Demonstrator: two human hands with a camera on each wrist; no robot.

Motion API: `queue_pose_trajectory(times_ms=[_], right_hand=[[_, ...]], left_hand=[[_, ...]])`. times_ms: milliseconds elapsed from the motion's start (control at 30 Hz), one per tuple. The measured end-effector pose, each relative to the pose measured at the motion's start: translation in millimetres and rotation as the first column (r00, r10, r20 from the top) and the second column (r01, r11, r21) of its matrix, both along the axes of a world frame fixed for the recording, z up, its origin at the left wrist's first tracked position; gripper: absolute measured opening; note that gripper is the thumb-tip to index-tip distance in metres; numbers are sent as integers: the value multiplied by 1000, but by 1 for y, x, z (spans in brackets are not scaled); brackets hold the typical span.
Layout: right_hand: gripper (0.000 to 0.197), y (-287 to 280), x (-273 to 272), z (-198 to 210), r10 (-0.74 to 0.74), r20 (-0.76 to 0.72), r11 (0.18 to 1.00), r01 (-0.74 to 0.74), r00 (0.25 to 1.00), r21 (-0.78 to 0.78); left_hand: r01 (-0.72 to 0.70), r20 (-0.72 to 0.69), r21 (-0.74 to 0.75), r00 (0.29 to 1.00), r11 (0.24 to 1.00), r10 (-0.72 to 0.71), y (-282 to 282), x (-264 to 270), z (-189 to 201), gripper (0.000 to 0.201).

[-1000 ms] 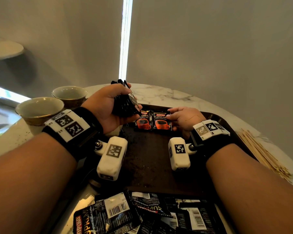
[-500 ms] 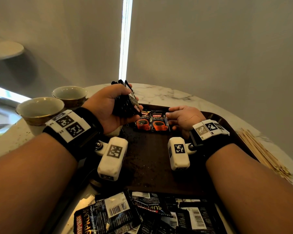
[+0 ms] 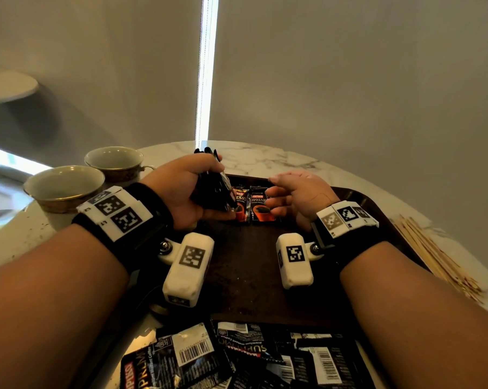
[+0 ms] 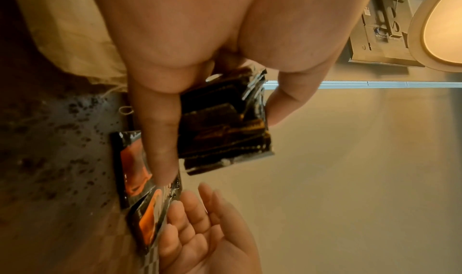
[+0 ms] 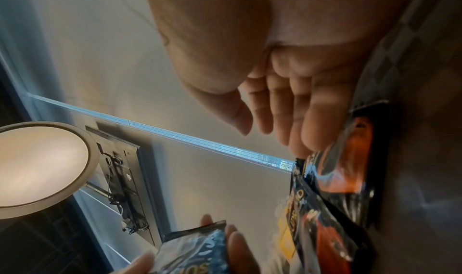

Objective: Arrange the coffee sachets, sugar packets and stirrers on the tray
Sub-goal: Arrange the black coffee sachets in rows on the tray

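Note:
My left hand (image 3: 192, 189) grips a stack of black coffee sachets (image 3: 213, 186) above the dark brown tray (image 3: 245, 270); the stack (image 4: 222, 124) shows between thumb and fingers in the left wrist view. Two sachets (image 3: 252, 204) with orange cups printed on them lie side by side at the tray's far edge. My right hand (image 3: 293, 196) hovers just right of them, fingers relaxed and spread, holding nothing. In the right wrist view its fingers (image 5: 272, 104) hang near the lying sachets (image 5: 347, 165).
A heap of loose black sachets (image 3: 237, 357) lies on the marble table in front of the tray. Wooden stirrers (image 3: 433, 254) lie right of the tray. Two ceramic cups (image 3: 64, 186) stand at the left.
My right hand has lifted off the right sachet and spread its fingers. The left hand with its stack has stayed in place.

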State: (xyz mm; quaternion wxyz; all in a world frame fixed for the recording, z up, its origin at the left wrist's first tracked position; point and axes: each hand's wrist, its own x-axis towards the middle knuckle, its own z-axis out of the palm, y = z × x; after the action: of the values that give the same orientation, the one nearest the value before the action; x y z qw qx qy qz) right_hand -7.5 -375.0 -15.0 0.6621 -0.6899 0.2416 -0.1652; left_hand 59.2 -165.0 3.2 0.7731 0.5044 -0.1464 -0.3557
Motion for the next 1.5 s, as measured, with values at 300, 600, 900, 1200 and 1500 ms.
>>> queue_pose_trajectory(times_ms=[300, 600, 900, 1200, 1500], right_hand=[[29, 7, 1, 1, 2, -109, 998, 4, 994, 59], [18, 9, -1, 5, -58, -80, 997, 53, 995, -64], [47, 10, -4, 12, -35, -310, 915, -94, 950, -393], [54, 19, -12, 22, -37, -467, 820, -240, 884, -520], [59, 19, -11, 23, -45, -470, 827, -231, 882, -512]], left_hand=[[45, 25, 140, 998, 989, -49, 0, 1, 0, 34], [64, 46, 177, 996, 982, -74, -4, 2, -6, 29], [48, 54, 167, 997, 985, -58, -6, -2, -8, 27], [33, 60, 152, 997, 988, -42, -7, -4, -8, 20], [38, 31, 118, 999, 992, -42, -6, -5, -6, 24]])
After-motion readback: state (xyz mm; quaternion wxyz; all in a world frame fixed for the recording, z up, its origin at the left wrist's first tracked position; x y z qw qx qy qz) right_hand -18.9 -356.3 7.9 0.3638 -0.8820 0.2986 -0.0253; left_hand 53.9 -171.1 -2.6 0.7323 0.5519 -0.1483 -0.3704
